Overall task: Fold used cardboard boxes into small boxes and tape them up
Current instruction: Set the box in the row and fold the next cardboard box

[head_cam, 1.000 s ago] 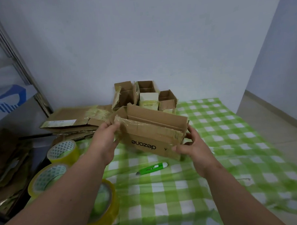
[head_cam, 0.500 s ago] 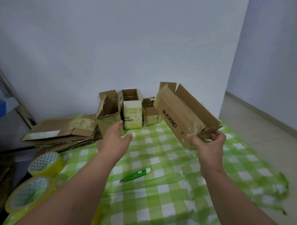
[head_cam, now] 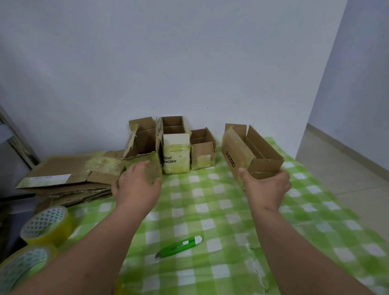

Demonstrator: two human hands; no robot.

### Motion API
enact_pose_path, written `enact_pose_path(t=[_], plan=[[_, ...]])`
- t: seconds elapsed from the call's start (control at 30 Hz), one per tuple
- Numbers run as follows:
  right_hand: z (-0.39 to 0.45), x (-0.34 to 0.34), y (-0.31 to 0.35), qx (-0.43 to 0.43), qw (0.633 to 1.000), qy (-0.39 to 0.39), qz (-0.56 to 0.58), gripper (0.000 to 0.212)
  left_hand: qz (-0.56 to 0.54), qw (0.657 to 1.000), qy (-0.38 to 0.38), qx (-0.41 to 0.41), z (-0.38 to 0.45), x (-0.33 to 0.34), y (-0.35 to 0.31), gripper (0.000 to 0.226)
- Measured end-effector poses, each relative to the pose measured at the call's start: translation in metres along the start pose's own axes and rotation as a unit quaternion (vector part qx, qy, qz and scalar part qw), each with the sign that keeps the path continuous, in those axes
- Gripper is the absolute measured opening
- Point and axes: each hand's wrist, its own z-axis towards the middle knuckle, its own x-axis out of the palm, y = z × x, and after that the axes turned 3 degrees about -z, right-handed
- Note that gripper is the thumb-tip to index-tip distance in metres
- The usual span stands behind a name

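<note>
My right hand [head_cam: 266,187] grips the near end of a long brown "dezone" box [head_cam: 245,153], open at the top, low over the table's far right. My left hand [head_cam: 137,186] reaches with relaxed, spread fingers toward a stack of flattened cardboard [head_cam: 63,175] and touches the front of a tall open box [head_cam: 142,149]. Beside that box stand a white-fronted taped box [head_cam: 175,157] and a small brown box [head_cam: 202,152], all against the wall. Two yellow tape rolls [head_cam: 47,225] lie at the left edge.
A green utility knife [head_cam: 179,246] lies on the green checked tablecloth [head_cam: 214,213] between my forearms. The wall runs close behind the boxes. The table's right edge drops to a tiled floor [head_cam: 357,173]. A metal shelf frame stands at far left.
My left hand let go of the dezone box and moved left toward the flat cardboard. My right hand swung the box to the right and lowered it beside the row of boxes.
</note>
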Motion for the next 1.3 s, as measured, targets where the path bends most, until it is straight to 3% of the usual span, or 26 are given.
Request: enact_pose_path(t=[0.17, 0.3, 0.4, 0.57, 0.63, 0.73, 0.87, 1.13, 1.3], plan=[[0.012, 0.037, 0.005, 0.005, 0.998, 0.065, -0.028, 0.108, 0.017, 0.999, -0.029, 0.001, 0.015, 0.008, 0.016, 0.057], [0.01, 0.046, 0.001, -0.008, 0.989, 0.127, -0.08, 0.098, 0.038, 0.999, -0.021, -0.009, 0.02, 0.015, 0.029, 0.056], [0.007, 0.05, 0.002, -0.035, 0.986, 0.121, -0.107, 0.087, 0.04, 0.999, -0.016, -0.012, 0.019, 0.02, 0.035, 0.052], [-0.002, 0.049, 0.006, -0.028, 0.986, 0.135, -0.09, 0.089, 0.068, 0.997, 0.017, -0.023, 0.012, 0.011, 0.045, 0.057], [-0.014, 0.05, 0.004, -0.055, 0.981, 0.125, -0.141, 0.085, 0.092, 0.995, 0.027, -0.021, 0.012, 0.003, 0.053, 0.058], [-0.036, 0.058, 0.008, -0.114, 0.959, 0.126, -0.228, 0.07, 0.134, 0.99, 0.038, -0.014, 0.014, -0.011, 0.065, 0.061], [-0.062, 0.075, 0.018, -0.208, 0.927, 0.181, -0.256, 0.053, 0.18, 0.983, 0.041, -0.003, 0.023, -0.024, 0.082, 0.062], [-0.1, 0.12, 0.032, -0.375, 0.837, 0.276, -0.287, 0.039, 0.247, 0.968, 0.028, 0.019, 0.061, -0.031, 0.116, 0.066], [-0.118, 0.146, 0.034, -0.424, 0.781, 0.323, -0.327, 0.03, 0.245, 0.967, 0.07, 0.024, 0.082, -0.026, 0.128, 0.073]])
